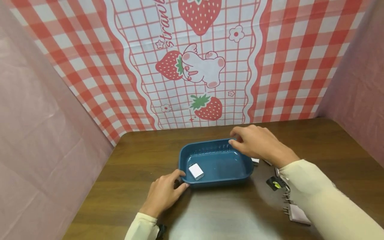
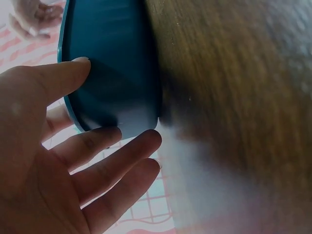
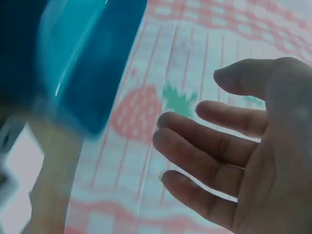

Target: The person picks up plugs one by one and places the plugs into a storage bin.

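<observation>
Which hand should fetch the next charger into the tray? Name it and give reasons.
Right. The right hand hovers at the blue tray's far right corner, beside the loose chargers lying right of it. The left hand rests against the opposite corner.

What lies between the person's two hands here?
The blue tray, with a small white block lying in its near-left corner. The left hand touches that corner; the right hand is at the far-right rim. Head view.
</observation>
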`<state>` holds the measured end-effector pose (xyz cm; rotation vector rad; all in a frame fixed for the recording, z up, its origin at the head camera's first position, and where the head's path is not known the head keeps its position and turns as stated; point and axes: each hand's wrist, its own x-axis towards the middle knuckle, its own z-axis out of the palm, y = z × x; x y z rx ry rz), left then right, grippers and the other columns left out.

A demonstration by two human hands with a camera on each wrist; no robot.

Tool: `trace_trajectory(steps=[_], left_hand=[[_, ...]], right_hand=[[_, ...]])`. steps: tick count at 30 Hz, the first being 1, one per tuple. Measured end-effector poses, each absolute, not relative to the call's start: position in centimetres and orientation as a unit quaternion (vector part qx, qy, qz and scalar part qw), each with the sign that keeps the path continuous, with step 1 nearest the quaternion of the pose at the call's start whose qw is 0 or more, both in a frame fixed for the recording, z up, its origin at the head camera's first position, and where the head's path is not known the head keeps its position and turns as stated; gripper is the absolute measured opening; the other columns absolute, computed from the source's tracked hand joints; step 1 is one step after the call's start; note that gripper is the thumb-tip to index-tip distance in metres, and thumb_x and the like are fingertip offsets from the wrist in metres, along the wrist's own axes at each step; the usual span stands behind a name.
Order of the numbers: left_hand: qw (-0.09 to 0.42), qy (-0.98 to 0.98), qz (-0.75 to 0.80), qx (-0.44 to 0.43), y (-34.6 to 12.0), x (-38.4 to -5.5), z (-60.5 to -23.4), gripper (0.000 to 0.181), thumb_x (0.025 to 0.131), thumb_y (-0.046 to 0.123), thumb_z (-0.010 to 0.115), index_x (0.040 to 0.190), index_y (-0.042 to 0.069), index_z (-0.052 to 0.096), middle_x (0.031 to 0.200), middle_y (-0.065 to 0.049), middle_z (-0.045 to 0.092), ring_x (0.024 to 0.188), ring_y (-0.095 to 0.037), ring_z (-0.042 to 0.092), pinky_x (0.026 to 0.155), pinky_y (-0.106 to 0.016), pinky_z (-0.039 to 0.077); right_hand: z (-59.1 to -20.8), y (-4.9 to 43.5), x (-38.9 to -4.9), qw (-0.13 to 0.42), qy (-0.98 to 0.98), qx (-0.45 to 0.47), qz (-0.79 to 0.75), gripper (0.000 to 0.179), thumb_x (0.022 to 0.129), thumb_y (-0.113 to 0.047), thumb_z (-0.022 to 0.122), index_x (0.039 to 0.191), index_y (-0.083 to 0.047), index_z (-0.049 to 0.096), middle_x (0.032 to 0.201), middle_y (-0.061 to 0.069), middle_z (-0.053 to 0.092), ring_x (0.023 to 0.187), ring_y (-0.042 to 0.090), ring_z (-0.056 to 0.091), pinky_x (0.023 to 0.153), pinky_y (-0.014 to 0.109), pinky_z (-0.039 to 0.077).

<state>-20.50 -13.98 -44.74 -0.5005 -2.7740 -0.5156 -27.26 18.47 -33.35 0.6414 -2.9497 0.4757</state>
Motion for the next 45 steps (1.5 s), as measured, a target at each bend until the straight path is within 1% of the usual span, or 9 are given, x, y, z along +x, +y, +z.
trace_trajectory(steps=[3,8,15,19,23,29,32,40,45], left_hand=[[0.135,-0.959,-0.180,-0.172,-14.0,-20.4,-44.8,0.030,0.086,0.041,0.077,0.111,0.027,0.069,0.082,0.009,0.070,0.067,-0.011,0.060,0.057,-0.037,0.046],[0.137,-0.958,-0.181,-0.176,-14.1,-20.3,-44.6,0.029,0.086,0.041,0.077,0.111,0.027,0.069,0.081,0.010,0.070,0.067,-0.011,0.061,0.058,-0.038,0.047],[0.134,-0.958,-0.185,-0.174,-14.0,-20.4,-44.6,0.029,0.086,0.040,0.077,0.111,0.027,0.069,0.077,0.006,0.068,0.068,-0.015,0.063,0.057,-0.039,0.047],[0.128,-0.959,-0.185,-0.170,-13.9,-20.2,-44.7,0.030,0.087,0.042,0.075,0.113,0.028,0.069,0.086,0.001,0.072,0.075,-0.019,0.067,0.059,-0.041,0.049],[0.140,-0.957,-0.186,-0.170,-13.9,-20.0,-45.0,0.029,0.086,0.040,0.076,0.112,0.027,0.069,0.088,0.001,0.073,0.077,-0.020,0.068,0.061,-0.043,0.050],[0.162,-0.955,-0.180,-0.173,-14.0,-20.2,-45.0,0.029,0.084,0.037,0.079,0.110,0.027,0.069,0.100,0.000,0.073,0.091,-0.021,0.068,0.067,-0.047,0.053],[0.160,-0.956,-0.178,-0.168,-14.0,-20.3,-44.8,0.030,0.084,0.037,0.080,0.110,0.027,0.069,0.101,-0.001,0.073,0.091,-0.021,0.068,0.067,-0.047,0.053],[0.148,-0.959,-0.180,-0.161,-14.2,-20.3,-44.4,0.031,0.084,0.038,0.080,0.111,0.027,0.069,0.098,-0.004,0.072,0.088,-0.022,0.068,0.066,-0.047,0.052],[0.146,-0.958,-0.185,-0.166,-14.0,-20.2,-44.8,0.030,0.084,0.038,0.079,0.110,0.027,0.068,0.098,-0.004,0.072,0.088,-0.021,0.068,0.066,-0.045,0.052]], right_hand=[[-33.4,21.3,-26.9,0.033,-0.973,0.187,0.133,0.042,0.094,-0.043,0.066,0.122,-0.011,0.069,0.098,0.001,0.072,0.083,0.017,0.066,0.071,0.046,0.055],[-35.1,25.2,-26.2,-0.023,-0.984,0.163,0.073,0.049,0.091,-0.042,0.069,0.125,-0.007,0.066,0.104,0.009,0.071,0.088,0.027,0.068,0.071,0.056,0.053],[-38.0,27.2,-25.8,-0.076,-0.985,0.150,0.041,0.062,0.086,-0.040,0.076,0.131,0.000,0.059,0.108,0.018,0.067,0.097,0.038,0.063,0.078,0.064,0.049],[-39.3,27.1,-25.8,-0.078,-0.985,0.147,0.048,0.062,0.084,-0.039,0.078,0.128,0.002,0.061,0.108,0.019,0.067,0.098,0.039,0.063,0.080,0.064,0.049],[-39.9,27.2,-25.9,-0.060,-0.985,0.152,0.057,0.059,0.083,-0.035,0.080,0.125,0.002,0.063,0.105,0.017,0.067,0.094,0.036,0.063,0.079,0.062,0.050],[-40.4,27.8,-26.2,-0.046,-0.985,0.152,0.062,0.046,0.083,-0.022,0.078,0.120,0.001,0.064,0.095,0.012,0.068,0.078,0.026,0.060,0.064,0.051,0.051],[-40.6,28.0,-26.4,-0.047,-0.986,0.146,0.061,0.047,0.084,-0.019,0.078,0.123,0.001,0.063,0.093,0.013,0.068,0.073,0.024,0.059,0.061,0.048,0.051],[-40.8,27.8,-26.9,-0.048,-0.987,0.141,0.067,0.053,0.083,-0.032,0.081,0.119,0.000,0.059,0.085,0.007,0.063,0.072,0.023,0.057,0.061,0.048,0.050],[-41.2,27.9,-26.9,-0.042,-0.986,0.146,0.070,0.057,0.082,-0.035,0.082,0.121,0.001,0.059,0.087,0.008,0.064,0.074,0.024,0.059,0.063,0.051,0.051]])
